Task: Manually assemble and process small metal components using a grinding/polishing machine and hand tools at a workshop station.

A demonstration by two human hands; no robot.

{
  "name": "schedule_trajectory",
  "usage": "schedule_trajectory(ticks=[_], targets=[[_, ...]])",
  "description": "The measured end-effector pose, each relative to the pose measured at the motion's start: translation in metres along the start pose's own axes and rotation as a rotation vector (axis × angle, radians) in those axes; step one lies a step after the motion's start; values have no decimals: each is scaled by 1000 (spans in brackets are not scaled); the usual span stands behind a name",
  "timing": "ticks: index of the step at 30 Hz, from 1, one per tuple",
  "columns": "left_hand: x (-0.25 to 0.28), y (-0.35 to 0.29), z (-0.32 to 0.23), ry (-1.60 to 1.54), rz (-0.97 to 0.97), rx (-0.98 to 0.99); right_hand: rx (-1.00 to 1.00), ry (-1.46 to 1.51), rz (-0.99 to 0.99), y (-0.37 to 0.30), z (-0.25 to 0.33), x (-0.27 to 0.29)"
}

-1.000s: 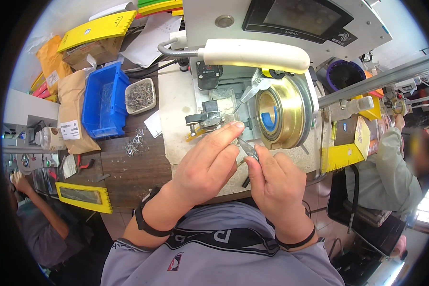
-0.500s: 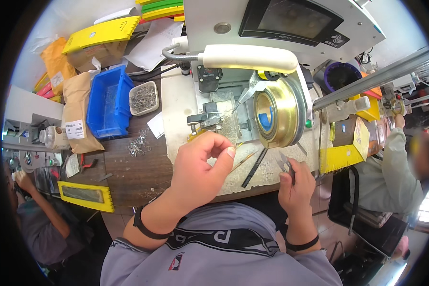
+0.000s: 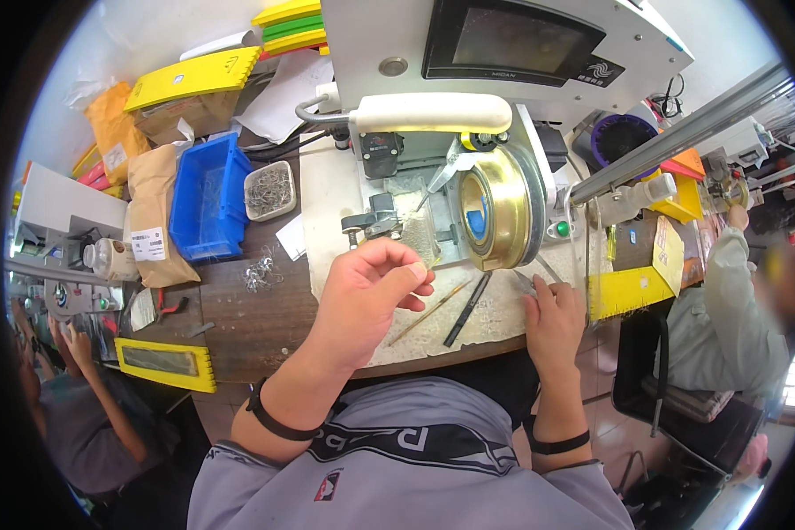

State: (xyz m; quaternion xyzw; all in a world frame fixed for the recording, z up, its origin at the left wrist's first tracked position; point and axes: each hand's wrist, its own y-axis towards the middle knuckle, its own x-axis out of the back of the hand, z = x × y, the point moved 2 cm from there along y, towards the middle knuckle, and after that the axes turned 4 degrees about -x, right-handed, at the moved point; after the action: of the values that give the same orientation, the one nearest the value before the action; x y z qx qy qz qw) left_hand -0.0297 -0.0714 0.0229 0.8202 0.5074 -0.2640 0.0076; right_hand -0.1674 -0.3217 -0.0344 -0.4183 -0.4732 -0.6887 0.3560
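Observation:
My left hand (image 3: 367, 300) is raised before the machine's small clamp area (image 3: 384, 215), thumb and forefinger pinched together. Whatever lies between those fingertips is too fine to make out. To the right, my right hand (image 3: 555, 322) grips a small pointed metal tool (image 3: 523, 283), its grey tip sticking out toward the brass-coloured wheel (image 3: 501, 208). Between my hands a black pen-like stick (image 3: 468, 309) and a thin brown stick (image 3: 428, 314) lie on the pale, worn mat (image 3: 495, 331).
A white padded bar (image 3: 433, 115) crosses the machine above the wheel. At left stand a blue bin (image 3: 208, 199) and a white dish (image 3: 270, 190) of wire pieces, with loose wires (image 3: 261, 272) nearby. Yellow racks (image 3: 166, 364) edge the table. Other people sit on both sides.
My right hand has turned and risen slightly, with the tool now more hidden by its fingers. My left hand stays pinched near the clamp area. The whole view has shifted a little.

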Motion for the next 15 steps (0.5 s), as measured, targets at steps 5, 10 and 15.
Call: schedule_trajectory(ticks=[5, 10, 15], targets=[[-9, 0, -1, -6, 10, 41, -20, -20, 3, -4, -2, -4], [9, -2, 1, 99, -5, -21, -23, -22, 23, -3, 0, -6], [-1, -1, 2, 97, 22, -32, -44, -6, 16, -4, -1, -6]])
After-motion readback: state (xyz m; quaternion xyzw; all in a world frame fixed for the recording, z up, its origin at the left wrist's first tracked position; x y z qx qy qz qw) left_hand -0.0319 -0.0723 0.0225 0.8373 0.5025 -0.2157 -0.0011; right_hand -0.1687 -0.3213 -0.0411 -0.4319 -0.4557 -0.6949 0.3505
